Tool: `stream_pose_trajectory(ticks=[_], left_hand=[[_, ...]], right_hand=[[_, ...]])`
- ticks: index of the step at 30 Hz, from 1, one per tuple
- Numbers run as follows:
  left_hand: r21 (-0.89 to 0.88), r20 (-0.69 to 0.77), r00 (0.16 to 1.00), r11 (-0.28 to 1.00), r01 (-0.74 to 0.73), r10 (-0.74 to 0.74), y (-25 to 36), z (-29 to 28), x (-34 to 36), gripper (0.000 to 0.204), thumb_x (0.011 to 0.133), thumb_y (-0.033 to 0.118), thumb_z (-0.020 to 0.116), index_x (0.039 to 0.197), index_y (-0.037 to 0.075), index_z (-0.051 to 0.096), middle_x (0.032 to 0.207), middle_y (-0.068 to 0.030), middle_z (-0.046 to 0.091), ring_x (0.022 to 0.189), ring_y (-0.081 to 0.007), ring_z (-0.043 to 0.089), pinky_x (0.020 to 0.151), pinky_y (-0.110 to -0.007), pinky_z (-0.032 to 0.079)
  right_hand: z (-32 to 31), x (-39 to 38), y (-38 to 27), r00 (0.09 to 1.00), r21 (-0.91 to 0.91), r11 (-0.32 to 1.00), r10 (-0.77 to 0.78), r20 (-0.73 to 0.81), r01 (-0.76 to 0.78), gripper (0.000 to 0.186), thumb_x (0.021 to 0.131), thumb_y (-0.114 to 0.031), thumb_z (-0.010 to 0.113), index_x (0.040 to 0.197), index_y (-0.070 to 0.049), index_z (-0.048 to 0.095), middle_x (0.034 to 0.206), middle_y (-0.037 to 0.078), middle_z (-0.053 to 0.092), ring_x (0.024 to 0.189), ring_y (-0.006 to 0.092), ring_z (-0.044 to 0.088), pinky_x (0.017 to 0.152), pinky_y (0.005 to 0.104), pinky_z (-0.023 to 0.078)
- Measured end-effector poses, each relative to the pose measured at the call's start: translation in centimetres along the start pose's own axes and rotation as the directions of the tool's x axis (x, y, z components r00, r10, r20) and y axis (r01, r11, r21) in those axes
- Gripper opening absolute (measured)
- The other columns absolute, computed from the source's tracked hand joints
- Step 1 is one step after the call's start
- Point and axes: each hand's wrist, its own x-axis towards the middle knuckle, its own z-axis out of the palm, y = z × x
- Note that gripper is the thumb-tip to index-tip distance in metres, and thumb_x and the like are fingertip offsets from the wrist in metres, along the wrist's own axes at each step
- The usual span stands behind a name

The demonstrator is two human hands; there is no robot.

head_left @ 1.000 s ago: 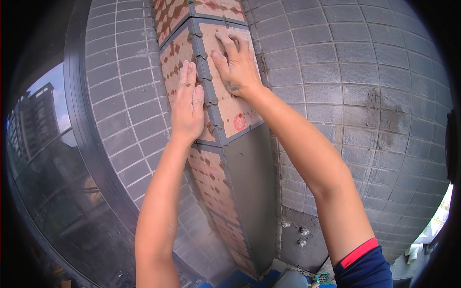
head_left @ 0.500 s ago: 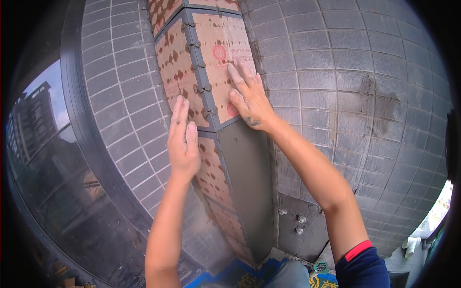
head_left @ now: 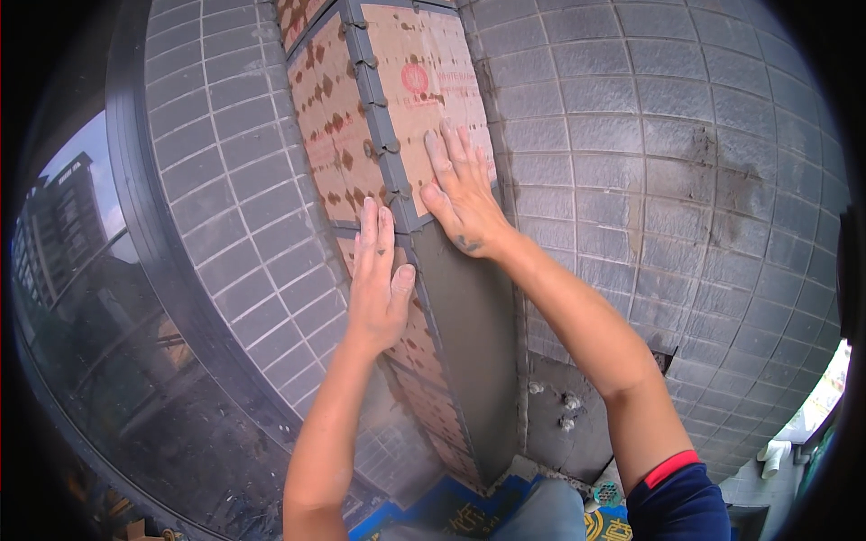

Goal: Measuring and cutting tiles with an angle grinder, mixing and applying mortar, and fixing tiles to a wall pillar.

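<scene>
A square column in a wall corner has paper-faced panels (head_left: pixel 424 54) with brown spots and red print, edged by grey strips (head_left: pixel 388 153) with mortar squeezed out along the corner. My left hand (head_left: pixel 379 279) rests against its left face near a horizontal seam, fingers straight and pointing up. My right hand (head_left: pixel 465 194) lies on the lower part of the upper right-face panel, fingers spread. Neither hand holds anything. Below my right hand that face is bare grey mortar (head_left: pixel 474 343); beneath my left, more spotted panels (head_left: pixel 419 370) continue down, partly hidden by the hand.
Grey tiled walls (head_left: pixel 649 81) flank the column. At left is a framed glass pane (head_left: pixel 90 325). Low on the right wall are small pipe stubs (head_left: pixel 570 406) in an untiled patch, and a white pipe (head_left: pixel 774 455) farther right. Blue printed floor covering (head_left: pixel 496 496) lies below.
Over the last second both hands have moved lower on the column. In the last half second my left hand has shifted right, closer to the corner. Both stay open.
</scene>
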Motion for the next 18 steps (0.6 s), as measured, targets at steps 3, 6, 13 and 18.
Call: stream_pose_trajectory(ticks=[3,6,13,18], left_hand=[[-0.005,-0.02,1.0,1.0,-0.009,0.009,0.1,-0.3,0.0,0.071,0.107,0.04,0.039,0.162,-0.001,0.021,0.17,-0.0239,0.012,0.157,-0.0402,0.014,0.125,-0.054,0.014],[0.006,-0.031,0.999,1.0,-0.018,0.018,0.1,0.0,0.0,0.071,0.106,0.038,0.04,0.161,-0.002,0.021,0.169,-0.0249,0.013,0.157,-0.0406,0.014,0.125,-0.052,0.015],[-0.023,-0.049,0.998,0.999,-0.03,0.029,0.5,0.8,0.4,0.072,0.106,0.039,0.042,0.161,-0.002,0.021,0.168,-0.0262,0.014,0.157,-0.041,0.015,0.125,-0.049,0.015],[-0.004,-0.062,0.998,1.0,0.029,-0.029,0.9,0.1,-0.1,0.071,0.105,0.035,0.045,0.161,-0.002,0.022,0.168,-0.0263,0.016,0.156,-0.0416,0.018,0.126,-0.048,0.016]], right_hand=[[0.1,0.2,-0.4,1.0,0.005,1.0,0.002,-0.004,-0.002,0.07,0.108,-0.049,0.034,0.164,-0.01,0.018,0.17,0.022,0.01,0.157,0.0433,0.004,0.125,0.0563,0.003],[0.1,0.1,-0.3,1.0,-0.008,1.0,-0.005,-0.004,0.005,0.071,0.108,-0.049,0.034,0.164,-0.01,0.018,0.17,0.023,0.01,0.157,0.0433,0.004,0.125,0.056,0.003],[-0.7,-0.1,-0.1,1.0,-0.03,0.999,0.014,0.01,-0.014,0.071,0.108,-0.05,0.033,0.165,-0.011,0.016,0.17,0.023,0.01,0.157,0.0431,0.004,0.125,0.0555,0.003],[-1.2,-0.6,-0.9,0.993,-0.031,0.996,0.087,0.075,-0.085,0.075,0.105,-0.047,0.041,0.164,-0.008,0.016,0.169,0.023,0.011,0.157,0.0434,0.006,0.125,0.0561,0.004]])
